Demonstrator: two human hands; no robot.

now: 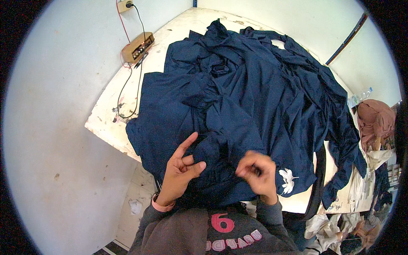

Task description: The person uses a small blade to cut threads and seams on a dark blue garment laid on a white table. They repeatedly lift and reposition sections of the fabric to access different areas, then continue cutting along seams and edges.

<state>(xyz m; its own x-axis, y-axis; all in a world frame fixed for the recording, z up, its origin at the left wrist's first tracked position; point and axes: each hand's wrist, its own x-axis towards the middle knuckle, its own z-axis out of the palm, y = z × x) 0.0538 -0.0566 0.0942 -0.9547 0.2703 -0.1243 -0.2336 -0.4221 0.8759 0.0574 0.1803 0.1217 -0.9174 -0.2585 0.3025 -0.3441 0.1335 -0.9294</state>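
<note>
A heap of dark navy fabric [242, 97], apparently garments with sleeves, covers much of the white tabletop [106, 121]. Over its near part, my left hand [178, 170] has the index finger stretched out and the thumb apart, holding nothing visible. My right hand [257, 172], a little to the right, is blurred with fingers curled; whether anything small is inside cannot be made out. A white flower-shaped piece [287, 181] lies on the navy cloth beside that hand, near a black band [318, 178] at the cloth's right.
A wooden box with wires [138, 46] sits at the back left, by a socket [124, 6] on the wall. At the right are a clear plastic bottle [360, 95], what looks like a co-worker in a brown head covering [374, 117], and piled pale cloth [318, 227].
</note>
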